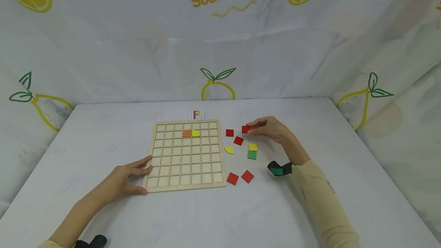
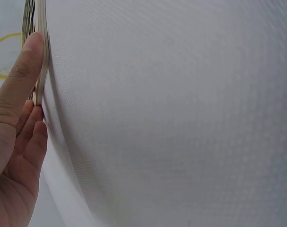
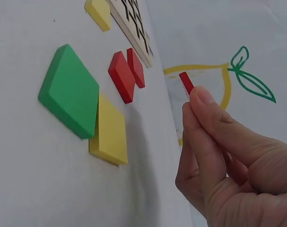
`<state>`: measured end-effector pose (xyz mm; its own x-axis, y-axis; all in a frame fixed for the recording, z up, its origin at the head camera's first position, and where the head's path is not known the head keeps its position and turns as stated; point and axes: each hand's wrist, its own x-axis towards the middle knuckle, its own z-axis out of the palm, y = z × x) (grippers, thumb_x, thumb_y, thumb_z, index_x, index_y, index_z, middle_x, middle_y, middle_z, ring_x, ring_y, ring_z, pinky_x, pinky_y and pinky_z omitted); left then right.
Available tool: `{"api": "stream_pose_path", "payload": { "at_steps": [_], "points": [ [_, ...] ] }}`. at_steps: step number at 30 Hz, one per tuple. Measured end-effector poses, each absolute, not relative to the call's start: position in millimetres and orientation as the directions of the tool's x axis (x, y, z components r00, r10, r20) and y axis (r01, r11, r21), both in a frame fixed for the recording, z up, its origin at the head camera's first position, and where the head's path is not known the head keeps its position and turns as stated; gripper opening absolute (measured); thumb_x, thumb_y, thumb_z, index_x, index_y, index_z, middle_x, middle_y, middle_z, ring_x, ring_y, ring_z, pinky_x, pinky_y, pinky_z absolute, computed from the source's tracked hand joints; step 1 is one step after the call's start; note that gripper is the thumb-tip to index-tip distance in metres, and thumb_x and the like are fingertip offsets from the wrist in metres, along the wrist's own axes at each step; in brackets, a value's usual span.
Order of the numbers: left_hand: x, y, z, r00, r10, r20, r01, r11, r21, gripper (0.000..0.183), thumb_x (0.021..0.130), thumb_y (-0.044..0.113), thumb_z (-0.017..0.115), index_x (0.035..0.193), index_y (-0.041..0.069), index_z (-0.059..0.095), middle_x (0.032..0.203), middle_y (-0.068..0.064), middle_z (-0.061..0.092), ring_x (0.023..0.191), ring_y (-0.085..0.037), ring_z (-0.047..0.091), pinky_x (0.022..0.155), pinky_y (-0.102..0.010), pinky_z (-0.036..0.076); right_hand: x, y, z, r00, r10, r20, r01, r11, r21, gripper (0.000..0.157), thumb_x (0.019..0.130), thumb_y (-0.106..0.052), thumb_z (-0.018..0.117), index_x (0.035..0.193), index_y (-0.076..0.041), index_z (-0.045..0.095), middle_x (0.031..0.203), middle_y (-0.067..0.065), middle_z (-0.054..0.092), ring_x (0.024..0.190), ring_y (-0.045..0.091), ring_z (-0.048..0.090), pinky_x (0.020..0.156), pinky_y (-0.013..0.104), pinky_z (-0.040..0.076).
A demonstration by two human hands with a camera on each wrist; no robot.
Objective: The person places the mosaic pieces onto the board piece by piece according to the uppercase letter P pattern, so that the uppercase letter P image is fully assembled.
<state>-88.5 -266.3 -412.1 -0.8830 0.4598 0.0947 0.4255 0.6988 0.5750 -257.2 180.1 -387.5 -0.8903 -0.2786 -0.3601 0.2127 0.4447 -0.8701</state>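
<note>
My right hand (image 1: 270,128) pinches a red square tile (image 1: 245,129) between thumb and fingertips, raised over the table. In the right wrist view the red tile (image 3: 186,83) shows edge-on past the fingertips. My left hand (image 1: 127,177) rests against the lower left corner of a wooden grid board (image 1: 186,159), thumb at the near corner and fingers along the left edge. In the left wrist view the thumb (image 2: 21,71) lies on the board's edge (image 2: 43,47). An orange square (image 1: 187,133) and a yellow quarter-round piece (image 1: 195,133) sit side by side in the grid.
Right of the board lie red tiles (image 1: 229,132), (image 1: 238,141), a yellow quarter-round (image 1: 229,150), a yellow square (image 1: 253,147) touching a green square (image 1: 252,155), and nearer red tiles (image 1: 232,178), (image 1: 247,176). A small pattern card (image 1: 196,114) lies behind the board. A printed curtain (image 1: 138,49) stands behind.
</note>
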Motion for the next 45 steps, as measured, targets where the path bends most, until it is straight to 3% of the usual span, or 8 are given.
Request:
{"api": "stream_pose_path", "payload": {
  "at_steps": [14,24,28,36,45],
  "points": [
    [-88,-267,-412,-0.889,0.451,0.078,0.409,0.706,0.578,0.070,0.064,0.032,0.083,0.120,-0.004,0.064,0.141,-0.022,0.045,0.123,-0.044,0.047,0.095,-0.048,0.047,-257,134,-383,-0.874,-0.352,-0.334,0.194,0.375,-0.906,0.040,0.086,-0.005,0.071,0.124,0.004,0.061,0.121,0.015,0.060,0.098,0.019,0.057,0.089,0.028,0.054],
    [-87,-267,-413,-0.890,0.447,0.089,0.409,0.698,0.587,0.068,0.064,0.030,0.084,0.119,-0.005,0.063,0.141,-0.021,0.046,0.123,-0.044,0.046,0.095,-0.052,0.044,-256,96,-383,-0.859,-0.389,-0.334,0.233,0.284,-0.930,0.037,0.085,-0.001,0.071,0.121,0.005,0.062,0.114,0.015,0.064,0.088,0.017,0.063,0.094,0.039,0.052],
    [-86,-267,-411,-0.893,0.442,0.080,0.401,0.704,0.586,0.068,0.064,0.031,0.084,0.120,-0.004,0.063,0.142,-0.021,0.046,0.124,-0.043,0.046,0.096,-0.050,0.044,-254,81,-381,-0.850,-0.402,-0.339,0.253,0.252,-0.934,0.036,0.086,-0.002,0.071,0.120,0.004,0.062,0.113,0.013,0.064,0.090,0.019,0.065,0.095,0.039,0.051],
    [-85,-267,-409,-0.892,0.446,0.070,0.397,0.701,0.593,0.069,0.065,0.030,0.084,0.120,-0.005,0.063,0.142,-0.022,0.044,0.124,-0.044,0.046,0.096,-0.055,0.042,-251,54,-380,-0.854,-0.417,-0.312,0.253,0.192,-0.948,0.033,0.085,0.002,0.070,0.116,0.006,0.062,0.111,0.017,0.065,0.090,0.021,0.066,0.094,0.041,0.052],
    [-88,-268,-409,-0.890,0.449,0.081,0.408,0.704,0.582,0.067,0.066,0.031,0.084,0.120,-0.004,0.063,0.142,-0.021,0.045,0.125,-0.042,0.047,0.098,-0.047,0.045,-249,27,-385,-0.867,-0.429,-0.255,0.217,0.136,-0.967,0.030,0.083,0.009,0.069,0.112,0.011,0.062,0.103,0.020,0.067,0.079,0.020,0.068,0.090,0.044,0.054]
  ]
}}
